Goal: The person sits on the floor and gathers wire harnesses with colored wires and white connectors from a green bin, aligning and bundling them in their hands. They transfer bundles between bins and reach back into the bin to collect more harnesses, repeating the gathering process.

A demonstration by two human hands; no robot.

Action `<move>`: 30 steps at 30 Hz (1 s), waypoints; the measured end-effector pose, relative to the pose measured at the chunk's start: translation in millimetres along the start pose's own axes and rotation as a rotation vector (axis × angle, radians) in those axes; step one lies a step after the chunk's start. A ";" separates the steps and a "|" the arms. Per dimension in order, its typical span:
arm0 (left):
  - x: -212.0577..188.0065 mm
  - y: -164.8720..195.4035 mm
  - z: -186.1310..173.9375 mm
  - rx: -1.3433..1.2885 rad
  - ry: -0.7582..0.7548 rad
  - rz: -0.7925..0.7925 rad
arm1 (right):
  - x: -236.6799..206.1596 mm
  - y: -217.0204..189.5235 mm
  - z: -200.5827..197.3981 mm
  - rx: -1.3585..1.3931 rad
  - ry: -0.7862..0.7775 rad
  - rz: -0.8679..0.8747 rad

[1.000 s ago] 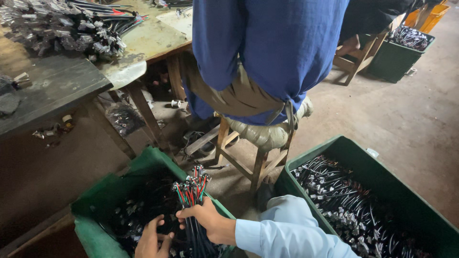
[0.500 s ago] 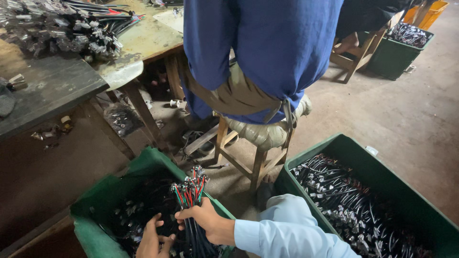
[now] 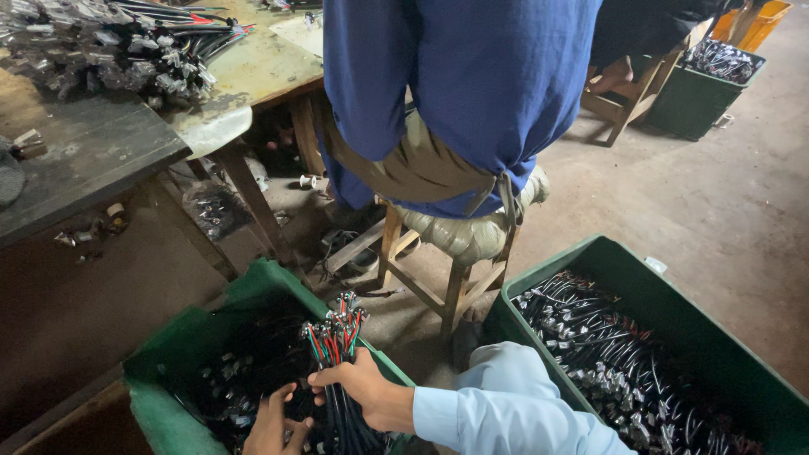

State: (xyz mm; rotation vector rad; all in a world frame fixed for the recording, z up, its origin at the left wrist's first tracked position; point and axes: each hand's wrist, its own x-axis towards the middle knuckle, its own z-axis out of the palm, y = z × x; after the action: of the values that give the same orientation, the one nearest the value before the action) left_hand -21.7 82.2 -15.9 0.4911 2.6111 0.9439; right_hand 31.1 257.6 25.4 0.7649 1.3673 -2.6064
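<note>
Gripping: right hand (image 3: 364, 393), fingers closing around wire bundle (image 3: 335, 350), thin, glossy, red-green tipped
Reaching: left hand (image 3: 274, 424), fingers half curling, touching cables inside green bin (image 3: 206, 337)

my hands sit low in the left green bin (image 3: 202, 337); wooden stool (image 3: 438, 278) and seated person (image 3: 455, 93) block ahead, bare floor (image 3: 674, 194) right.

black wire bundle (image 3: 337, 354), upright, red-green tips, in green bin (image 3: 181, 350)

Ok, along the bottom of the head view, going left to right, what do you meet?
Left green bin → left hand → wire bundle gripped by right hand → light blue sleeve → right green bin of black wired parts.
</note>
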 end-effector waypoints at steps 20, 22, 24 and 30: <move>15.5 -1.9 4.1 -0.457 -0.244 -0.216 | -27.5 -46.2 12.4 0.361 0.192 -0.071; 20.7 -2.5 11.6 -0.638 -0.264 -0.368 | -27.9 -49.2 12.6 0.353 0.191 -0.072; 26.0 -2.3 18.1 -0.776 -0.344 -0.426 | -26.5 -51.7 11.4 0.313 0.171 -0.080; 37.9 0.5 19.3 -1.227 -0.682 -0.623 | -17.4 -57.6 -4.6 0.282 0.146 -0.059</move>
State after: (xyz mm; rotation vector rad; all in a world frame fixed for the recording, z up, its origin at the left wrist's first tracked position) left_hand -47.5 109.0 -36.4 -0.2815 1.1034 1.5084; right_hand 30.0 292.9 74.3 0.9820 1.0799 -2.8793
